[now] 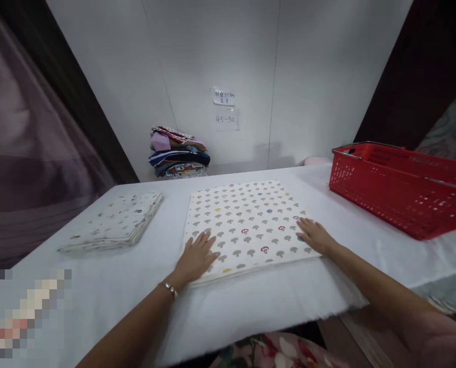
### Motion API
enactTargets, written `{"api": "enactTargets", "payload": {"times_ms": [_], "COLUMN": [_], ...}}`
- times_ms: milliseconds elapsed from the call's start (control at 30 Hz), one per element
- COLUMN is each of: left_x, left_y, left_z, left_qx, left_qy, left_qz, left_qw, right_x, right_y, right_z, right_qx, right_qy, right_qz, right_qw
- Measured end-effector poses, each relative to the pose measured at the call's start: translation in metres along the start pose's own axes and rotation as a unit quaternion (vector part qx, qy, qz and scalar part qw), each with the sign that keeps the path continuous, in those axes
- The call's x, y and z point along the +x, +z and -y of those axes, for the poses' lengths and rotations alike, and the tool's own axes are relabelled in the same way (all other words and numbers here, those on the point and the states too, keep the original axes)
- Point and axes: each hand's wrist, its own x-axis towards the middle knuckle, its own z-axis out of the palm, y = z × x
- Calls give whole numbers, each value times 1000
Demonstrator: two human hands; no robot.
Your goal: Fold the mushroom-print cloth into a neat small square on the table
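A folded white cloth (pixel 247 220) printed with grey mushrooms, a few of them coloured, lies flat in front of me. On its near left corner rests my left hand (pixel 199 255), palm down with the fingers spread. My right hand (pixel 315 235) lies flat on the cloth's right edge, fingers stretched out. Neither hand grips anything. To the left, apart from both hands, is another folded white cloth (pixel 113 220) with small scattered prints, its layers showing along the edge.
A red plastic basket (pixel 381 189) with metal handles stands at the right. The table (pixel 274 301) has a white cover. Behind it is a stack of folded fabrics (pixel 180 153) by the wall, where paper notes (pixel 226 118) hang. A curtain (pixel 32 153) borders the left.
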Motion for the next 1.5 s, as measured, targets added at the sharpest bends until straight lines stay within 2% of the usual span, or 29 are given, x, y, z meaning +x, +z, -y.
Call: {"api": "enactTargets", "payload": {"times_ms": [133,233,300,367,467,533,700,800,900,1033,1267,1367,1500], "left_x": [-14,-26,-43,-63,-88,-95,-94,-92,-93,-93,-91,-92,-93], "left_y": [-2,-14,-19,-18,-9,-2,7,7,7,4,-2,-4,-7], "left_z": [-3,-2,-4,-6,-7,-5,6,10,8,0,-13,-17,-21], "left_qx": [-21,-40,-41,-32,-16,-9,26,43,46,54,49,36,23], "left_qy": [-30,-44,-19,26,88,104,110,115,105,86,47,36,41], "left_qz": [5,-52,-84,-90,-82,-93,-110,-102,-99,-93,-94,-92,-78], "left_qw": [999,997,995,995,993,990,987,987,988,990,993,994,996], "right_x": [-9,-20,-36,-54,-80,-91,-102,-102,-103,-101,-81,-77,-79], "right_y": [-5,-21,-29,-32,-31,-27,-17,-12,-12,-15,-1,0,-1], "right_z": [-3,-7,-14,-23,-34,-37,-37,-35,-36,-41,-64,-66,-62], "right_qx": [31,110,176,219,225,206,124,100,82,45,-21,-55,-79], "right_qy": [21,53,67,66,62,48,-22,-29,-46,-107,-161,-199,-211], "right_qz": [15,-41,-80,-95,-112,-126,-138,-110,-70,-58,-83,-113,-133], "right_qw": [999,992,979,969,966,969,982,988,993,991,983,972,965]}}
